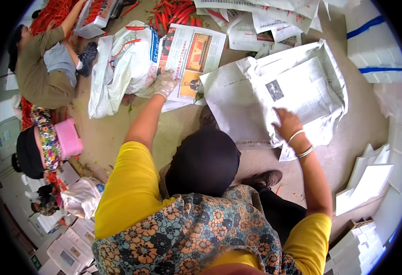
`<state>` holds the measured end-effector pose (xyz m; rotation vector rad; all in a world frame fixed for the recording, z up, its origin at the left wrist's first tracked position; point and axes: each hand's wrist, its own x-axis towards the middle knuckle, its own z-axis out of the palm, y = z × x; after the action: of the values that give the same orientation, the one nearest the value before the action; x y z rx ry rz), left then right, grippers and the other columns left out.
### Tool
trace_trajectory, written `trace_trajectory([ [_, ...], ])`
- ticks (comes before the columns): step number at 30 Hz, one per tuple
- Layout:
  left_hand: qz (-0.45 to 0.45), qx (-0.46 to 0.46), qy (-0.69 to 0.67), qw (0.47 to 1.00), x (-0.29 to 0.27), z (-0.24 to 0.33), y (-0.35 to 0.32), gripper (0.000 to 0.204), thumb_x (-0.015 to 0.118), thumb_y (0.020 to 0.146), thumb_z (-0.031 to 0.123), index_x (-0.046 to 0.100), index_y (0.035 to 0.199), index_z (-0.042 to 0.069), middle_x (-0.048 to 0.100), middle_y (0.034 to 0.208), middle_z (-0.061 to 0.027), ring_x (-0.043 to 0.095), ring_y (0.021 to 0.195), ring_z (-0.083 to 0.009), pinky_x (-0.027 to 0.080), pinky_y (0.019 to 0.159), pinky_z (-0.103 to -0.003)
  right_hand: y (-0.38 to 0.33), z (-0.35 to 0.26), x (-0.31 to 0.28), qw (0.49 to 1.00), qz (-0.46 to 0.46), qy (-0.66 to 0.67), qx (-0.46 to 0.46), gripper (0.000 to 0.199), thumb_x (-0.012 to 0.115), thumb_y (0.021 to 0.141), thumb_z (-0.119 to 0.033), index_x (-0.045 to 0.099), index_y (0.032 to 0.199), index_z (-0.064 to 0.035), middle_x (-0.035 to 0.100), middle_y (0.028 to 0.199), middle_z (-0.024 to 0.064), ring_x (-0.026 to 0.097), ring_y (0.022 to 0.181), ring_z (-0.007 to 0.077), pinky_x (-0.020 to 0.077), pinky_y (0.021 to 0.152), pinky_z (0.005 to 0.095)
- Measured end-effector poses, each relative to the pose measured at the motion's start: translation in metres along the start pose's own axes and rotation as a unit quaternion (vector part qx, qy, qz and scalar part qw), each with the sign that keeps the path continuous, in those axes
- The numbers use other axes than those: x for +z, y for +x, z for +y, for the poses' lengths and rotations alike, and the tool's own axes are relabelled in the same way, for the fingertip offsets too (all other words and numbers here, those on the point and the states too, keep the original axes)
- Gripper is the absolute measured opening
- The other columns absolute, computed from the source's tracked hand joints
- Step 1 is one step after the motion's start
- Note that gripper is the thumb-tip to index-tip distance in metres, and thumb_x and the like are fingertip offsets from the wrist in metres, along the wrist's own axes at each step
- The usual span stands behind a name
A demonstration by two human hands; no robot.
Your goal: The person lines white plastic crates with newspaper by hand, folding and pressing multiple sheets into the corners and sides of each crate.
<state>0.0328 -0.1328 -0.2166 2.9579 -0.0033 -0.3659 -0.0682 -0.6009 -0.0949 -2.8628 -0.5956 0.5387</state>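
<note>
My left hand (165,84), in a thin pale glove, is at the left edge of a printed newspaper sheet (196,52), its fingers closed on the paper. That sheet lies over other paper beside a white woven sack (118,68). To the right stands a box lined with newspaper (302,89), whose sheets drape over its near and left sides. My right hand (289,128), bare and with bangles at the wrist, rests at the box's near edge. Its thumb and forefinger are apart against the paper; the other fingers are partly hidden.
Red chili peppers (175,13) lie beyond the sack. More newspaper (274,23) is spread at the far side. White foam boxes (375,46) and lids (366,178) stand at the right. A co-worker (49,68) sits at the far left, near a pink stool (69,137).
</note>
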Motion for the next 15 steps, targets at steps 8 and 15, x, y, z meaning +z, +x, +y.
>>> trace_trajectory([
  [8,0.038,-0.06,-0.063,0.995,0.018,0.112,0.077,0.052,0.062,0.08,0.028,0.044,0.122,0.006,0.049,0.121,-0.0152,0.053,0.107,-0.0297,0.045,0.088,-0.042,-0.001,-0.101,0.028,0.989,-0.042,0.145,-0.004,0.043,0.065,0.079,-0.017,0.054,0.12,-0.0101,0.056,0.115,0.0115,0.058,0.099,0.0312,0.0482,0.085,0.0381],
  [15,0.028,-0.047,-0.012,0.998,0.047,0.108,0.092,0.028,0.051,0.085,0.017,0.05,0.112,0.009,0.051,0.115,-0.0135,0.057,0.102,-0.0288,0.048,0.085,-0.041,0.055,-0.126,0.018,0.978,0.157,0.076,0.118,0.075,0.07,0.073,-0.019,0.035,0.139,-0.0078,0.034,0.141,0.0174,0.039,0.125,0.0329,0.0334,0.101,0.043],
])
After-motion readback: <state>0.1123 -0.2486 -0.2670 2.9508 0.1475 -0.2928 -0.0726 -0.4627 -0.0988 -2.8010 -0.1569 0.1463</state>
